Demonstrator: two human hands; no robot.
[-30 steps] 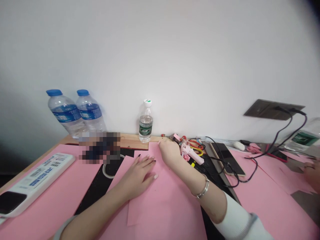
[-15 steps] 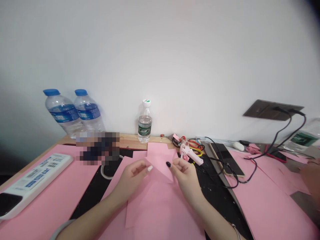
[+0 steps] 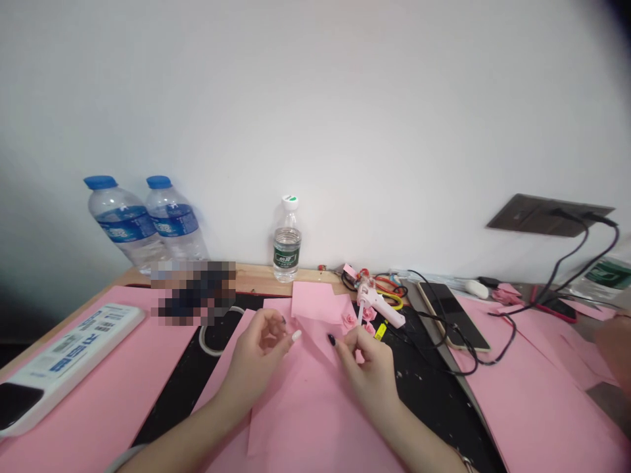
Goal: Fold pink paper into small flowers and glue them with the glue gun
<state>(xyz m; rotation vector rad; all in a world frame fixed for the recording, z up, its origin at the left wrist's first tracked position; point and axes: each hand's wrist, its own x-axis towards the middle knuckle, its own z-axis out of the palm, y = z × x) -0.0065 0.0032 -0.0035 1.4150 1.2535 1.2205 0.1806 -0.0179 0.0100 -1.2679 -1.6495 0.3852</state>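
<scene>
Pink sheet (image 3: 309, 402) lies on the black mat (image 3: 183, 389) right in front of the person. Its long axis runs 6 to 12 o'clock, and the far end is folded up and points to 12.

Left hand (image 3: 260, 349): fingers curled, thumb and fingertips pinched on the fold's left edge.
Right hand (image 3: 369, 360): thumb and forefinger closed on the fold's right corner.

Surroundings:
- Paper roses (image 3: 351, 320) just beyond the right hand.
- Glue gun (image 3: 380, 306) at 1 o'clock, near the sheet's far corner.
- Phone (image 3: 453, 315) at 2 o'clock, with black cables (image 3: 486, 358) across it.
- Tape ring (image 3: 211, 336) at 10 o'clock, close to the left hand.
- White box (image 3: 64, 345) far out at 9 o'clock.
- Another person's hand (image 3: 616, 348) at the 3 o'clock edge.

Nothing lies between the hands and the sheet.

Containers:
- Small bottle (image 3: 287, 240) at 12 o'clock, capped, with clear liquid low inside.
- Two large bottles (image 3: 148, 222) at 10 o'clock, capped; fill level not readable.
</scene>
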